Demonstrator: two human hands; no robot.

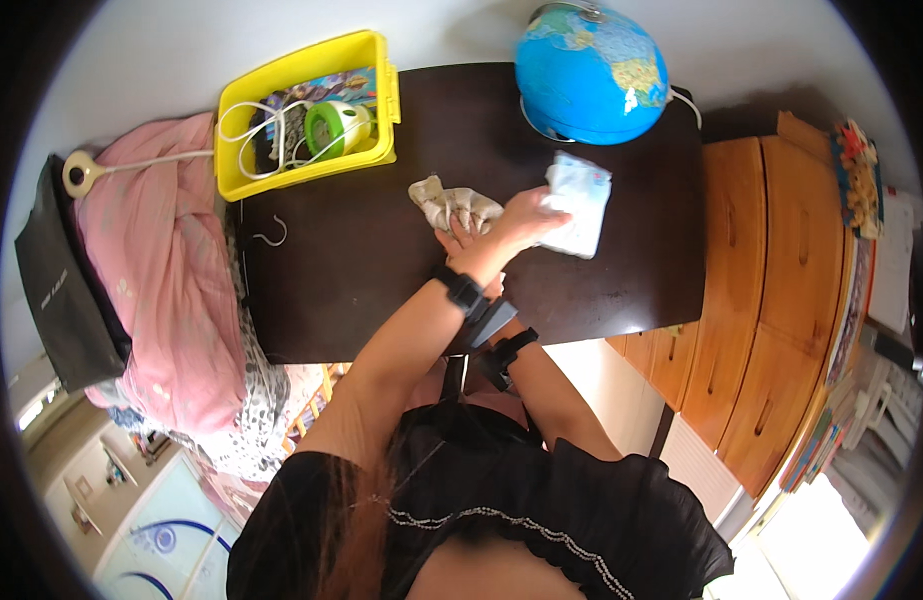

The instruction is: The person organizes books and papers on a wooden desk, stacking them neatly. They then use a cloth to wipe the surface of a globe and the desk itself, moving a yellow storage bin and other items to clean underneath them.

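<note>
My forearms cross over the dark brown tabletop (319,300), the left one on top. The left hand (533,217) reaches to the right and grips a white plastic packet (581,202), raised over the table and slightly blurred. Under that wrist, my right hand (465,238) has its fingers on a crumpled beige cloth (450,206) with brownish stains, which lies on the tabletop; its palm is partly hidden by the left forearm. Both wrists wear black straps.
A yellow plastic bin (304,184) with a green-and-white lamp-like device, cables and a printed box stands at back left. A blue globe (593,82) is at back right. A white hook (274,231) lies at left. Pink fabric (161,285) borders the left side, wooden drawers (731,225) the right.
</note>
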